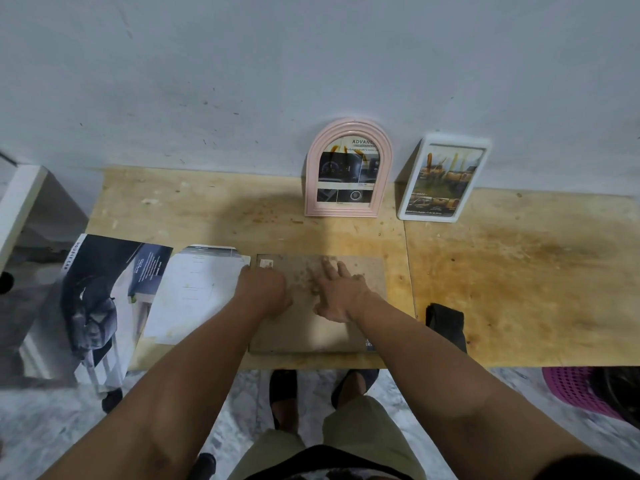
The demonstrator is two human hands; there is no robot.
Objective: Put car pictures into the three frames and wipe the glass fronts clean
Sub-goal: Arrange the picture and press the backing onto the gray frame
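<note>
A brown frame backing board [360, 271] lies flat on the wooden table [519, 289], near its front edge. My left hand [265, 289] rests on the board's left part with the fingers bent down onto it. My right hand [337, 292] lies on the board's middle with fingers spread. A pink arched frame [346, 133] with a car picture leans on the wall. To its right stands a white rectangular frame [485, 143] with a picture of yellow cars. A cut picture sheet [194, 292] lies face down left of the board.
A car brochure [100, 303] hangs over the table's left front corner. A dark folded cloth [445, 322] lies to the right of the board. A pink plastic basket [575, 389] sits on the floor at the right. A white stand [20, 206] is at the far left.
</note>
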